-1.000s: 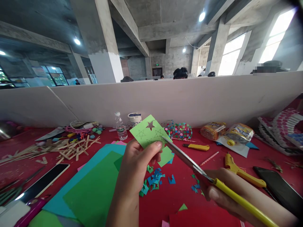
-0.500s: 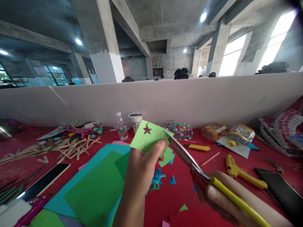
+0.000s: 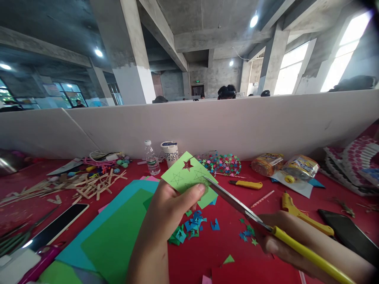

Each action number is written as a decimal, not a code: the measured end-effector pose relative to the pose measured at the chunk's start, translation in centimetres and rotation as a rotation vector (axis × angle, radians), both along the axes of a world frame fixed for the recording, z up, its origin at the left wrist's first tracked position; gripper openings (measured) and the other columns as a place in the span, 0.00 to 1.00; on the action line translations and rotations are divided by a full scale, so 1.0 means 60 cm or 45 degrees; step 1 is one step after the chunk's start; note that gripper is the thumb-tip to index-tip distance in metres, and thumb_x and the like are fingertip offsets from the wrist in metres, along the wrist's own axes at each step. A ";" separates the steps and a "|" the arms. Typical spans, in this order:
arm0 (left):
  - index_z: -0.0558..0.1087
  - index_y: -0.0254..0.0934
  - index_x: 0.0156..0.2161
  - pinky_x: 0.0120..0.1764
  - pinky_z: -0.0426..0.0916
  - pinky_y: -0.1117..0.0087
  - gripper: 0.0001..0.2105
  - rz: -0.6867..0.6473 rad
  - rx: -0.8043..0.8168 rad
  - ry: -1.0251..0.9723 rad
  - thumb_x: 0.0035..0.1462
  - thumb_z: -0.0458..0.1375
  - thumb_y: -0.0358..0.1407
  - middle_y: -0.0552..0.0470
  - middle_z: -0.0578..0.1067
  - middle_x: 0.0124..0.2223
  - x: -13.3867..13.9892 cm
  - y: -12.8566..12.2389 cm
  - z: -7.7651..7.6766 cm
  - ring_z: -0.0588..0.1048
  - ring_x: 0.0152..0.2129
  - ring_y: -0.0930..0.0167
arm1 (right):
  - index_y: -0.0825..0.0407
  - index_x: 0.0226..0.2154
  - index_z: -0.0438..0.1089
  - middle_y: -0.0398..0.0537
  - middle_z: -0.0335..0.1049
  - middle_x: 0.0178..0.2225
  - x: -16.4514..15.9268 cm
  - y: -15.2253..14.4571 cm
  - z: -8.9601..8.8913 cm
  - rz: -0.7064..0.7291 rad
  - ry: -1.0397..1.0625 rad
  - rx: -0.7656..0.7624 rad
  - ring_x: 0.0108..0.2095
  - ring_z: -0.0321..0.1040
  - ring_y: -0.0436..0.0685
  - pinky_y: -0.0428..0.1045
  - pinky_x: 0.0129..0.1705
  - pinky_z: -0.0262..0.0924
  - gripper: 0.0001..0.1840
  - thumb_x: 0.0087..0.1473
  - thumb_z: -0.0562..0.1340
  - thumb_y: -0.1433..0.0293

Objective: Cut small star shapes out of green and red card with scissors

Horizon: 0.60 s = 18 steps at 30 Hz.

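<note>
Head view: left hand (image 3: 170, 205), angled upward, pinches light-green card (image 3: 190, 176).

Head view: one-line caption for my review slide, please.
Left hand holds green paper with a star-shaped hole; right hand holds scissors, tips at a drawn star.

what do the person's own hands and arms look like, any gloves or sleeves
The left hand and right hand are both ungloved. No ring, watch or bracelet shows on the parts in view, and no sleeve can be made out. The left forearm bears a small mark near the wrist.
</note>
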<state>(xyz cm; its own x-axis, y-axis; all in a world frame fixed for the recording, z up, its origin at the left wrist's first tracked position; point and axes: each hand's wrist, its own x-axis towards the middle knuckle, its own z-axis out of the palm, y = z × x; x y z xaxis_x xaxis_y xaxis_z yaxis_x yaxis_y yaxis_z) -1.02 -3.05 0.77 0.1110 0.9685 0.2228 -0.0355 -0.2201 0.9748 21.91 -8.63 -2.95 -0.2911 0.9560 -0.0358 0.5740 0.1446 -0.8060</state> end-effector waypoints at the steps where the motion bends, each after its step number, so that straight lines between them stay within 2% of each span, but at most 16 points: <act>1: 0.70 0.39 0.25 0.20 0.57 0.74 0.06 -0.009 0.008 0.002 0.48 0.61 0.37 0.58 0.66 0.19 0.000 0.000 0.000 0.63 0.17 0.76 | 0.48 0.21 0.51 0.37 0.46 0.21 0.000 0.001 -0.006 -0.016 -0.015 0.004 0.23 0.47 0.52 0.50 0.26 0.37 0.41 0.45 0.43 0.26; 7: 0.67 0.39 0.22 0.20 0.58 0.73 0.09 -0.024 0.069 0.038 0.49 0.60 0.37 0.58 0.65 0.18 0.001 0.007 -0.008 0.62 0.16 0.76 | 0.47 0.22 0.51 0.38 0.47 0.21 0.001 0.006 -0.024 -0.009 -0.051 0.051 0.23 0.48 0.54 0.51 0.26 0.37 0.41 0.46 0.38 0.27; 18: 0.66 0.39 0.20 0.21 0.56 0.73 0.11 -0.028 0.029 0.051 0.49 0.60 0.37 0.59 0.63 0.17 -0.005 0.007 -0.010 0.61 0.16 0.76 | 0.46 0.21 0.54 0.39 0.50 0.22 0.000 0.000 -0.005 -0.017 -0.151 0.050 0.24 0.51 0.56 0.51 0.27 0.42 0.41 0.46 0.38 0.27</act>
<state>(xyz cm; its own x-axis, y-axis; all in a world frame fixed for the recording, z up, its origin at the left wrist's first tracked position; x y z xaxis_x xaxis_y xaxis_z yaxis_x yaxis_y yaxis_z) -1.34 -2.66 0.16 0.1413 0.9604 0.2400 -0.0018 -0.2422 0.9702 21.90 -8.62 -3.24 -0.2743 0.9611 -0.0315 0.6671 0.1666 -0.7261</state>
